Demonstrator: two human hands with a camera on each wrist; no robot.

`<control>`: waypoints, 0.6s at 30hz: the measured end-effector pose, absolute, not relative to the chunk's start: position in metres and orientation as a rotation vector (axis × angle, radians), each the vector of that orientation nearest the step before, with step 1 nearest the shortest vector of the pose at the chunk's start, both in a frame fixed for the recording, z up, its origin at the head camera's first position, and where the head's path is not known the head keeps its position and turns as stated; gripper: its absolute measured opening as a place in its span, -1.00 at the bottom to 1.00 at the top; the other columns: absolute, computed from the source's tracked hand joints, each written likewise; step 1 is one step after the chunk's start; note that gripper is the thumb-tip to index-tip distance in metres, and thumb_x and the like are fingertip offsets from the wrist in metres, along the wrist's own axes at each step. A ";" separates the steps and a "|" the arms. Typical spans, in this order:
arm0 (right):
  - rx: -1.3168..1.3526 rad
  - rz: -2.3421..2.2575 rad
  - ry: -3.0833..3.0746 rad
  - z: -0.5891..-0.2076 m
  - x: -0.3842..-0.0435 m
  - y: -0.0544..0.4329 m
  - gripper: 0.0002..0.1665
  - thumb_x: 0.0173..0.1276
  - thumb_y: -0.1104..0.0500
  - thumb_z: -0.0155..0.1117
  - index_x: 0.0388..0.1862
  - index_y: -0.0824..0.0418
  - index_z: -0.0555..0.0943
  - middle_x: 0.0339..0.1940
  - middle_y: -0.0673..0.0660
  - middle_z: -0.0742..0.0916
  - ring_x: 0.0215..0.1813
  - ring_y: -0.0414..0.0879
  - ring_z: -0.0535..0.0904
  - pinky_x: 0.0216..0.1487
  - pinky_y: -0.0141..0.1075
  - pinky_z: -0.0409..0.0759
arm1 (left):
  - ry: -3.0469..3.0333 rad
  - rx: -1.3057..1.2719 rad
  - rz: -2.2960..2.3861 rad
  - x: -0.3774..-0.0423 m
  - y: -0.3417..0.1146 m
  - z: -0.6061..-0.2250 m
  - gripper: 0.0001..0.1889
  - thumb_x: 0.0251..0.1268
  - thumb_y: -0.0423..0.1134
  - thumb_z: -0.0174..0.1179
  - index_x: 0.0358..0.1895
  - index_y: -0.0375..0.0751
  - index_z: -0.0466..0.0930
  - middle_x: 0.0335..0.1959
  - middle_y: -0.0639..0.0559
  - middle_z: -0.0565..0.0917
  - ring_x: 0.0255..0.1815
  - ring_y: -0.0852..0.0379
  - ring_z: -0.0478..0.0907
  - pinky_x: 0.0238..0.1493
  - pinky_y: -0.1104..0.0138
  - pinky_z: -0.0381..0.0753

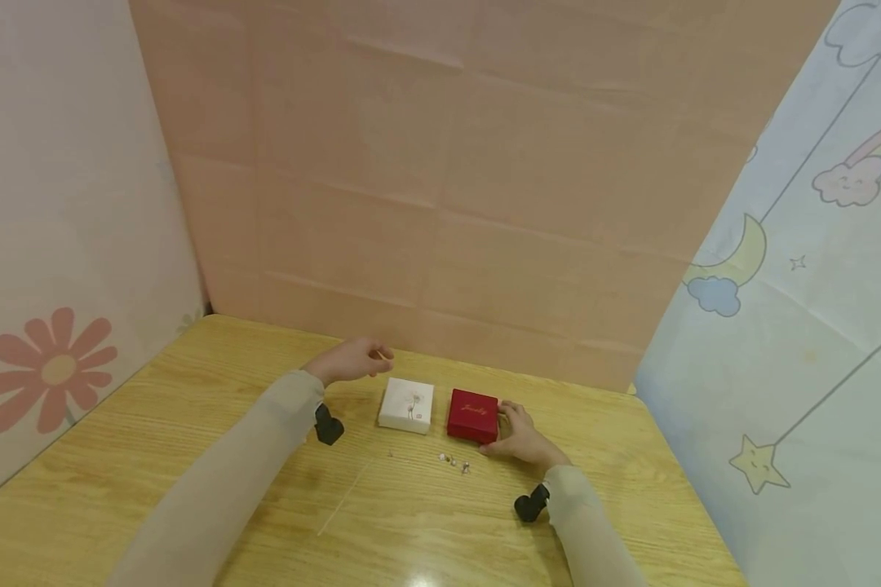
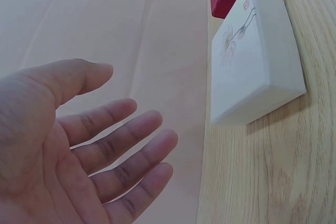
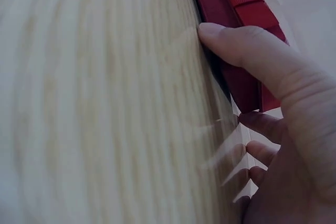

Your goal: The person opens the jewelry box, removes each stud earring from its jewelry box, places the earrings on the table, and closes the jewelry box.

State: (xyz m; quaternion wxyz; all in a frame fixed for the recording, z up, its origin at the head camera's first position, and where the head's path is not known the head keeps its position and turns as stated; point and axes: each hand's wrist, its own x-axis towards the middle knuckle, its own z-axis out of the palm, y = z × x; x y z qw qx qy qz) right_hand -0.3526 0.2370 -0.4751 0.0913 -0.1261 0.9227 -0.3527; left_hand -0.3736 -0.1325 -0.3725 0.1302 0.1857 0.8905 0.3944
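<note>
A red lidded jewelry box [image 1: 473, 414] with gold lettering sits on the table. My right hand [image 1: 520, 439] holds it at its right end; in the right wrist view the thumb [image 3: 236, 45] lies against the front side and the index finger touches near the corner. Left of it stands a white box [image 1: 407, 405] with a flower drawing on its lid. My left hand [image 1: 352, 360] hovers behind and to the left of the white box, apart from it. Its fingers [image 2: 131, 166] are loosely bent and hold nothing.
Several tiny shiny pieces [image 1: 453, 461], too small to identify, lie in front of the red box. Another speck [image 1: 391, 454] lies before the white box. The wooden table [image 1: 411, 530] meets a peach backdrop [image 1: 426, 204] at the rear and printed sheets at both sides.
</note>
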 end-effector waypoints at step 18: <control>-0.460 -1.079 2.508 -0.423 -0.342 0.269 -0.15 0.33 0.16 0.26 0.45 0.44 0.12 0.44 0.47 0.26 0.46 0.41 0.10 0.36 0.26 0.15 | 2.604 0.594 1.102 -0.378 -0.127 -0.362 -0.57 0.44 -0.05 0.07 0.22 -0.24 0.47 0.07 -0.17 0.61 -0.04 0.01 0.58 0.06 0.05 0.54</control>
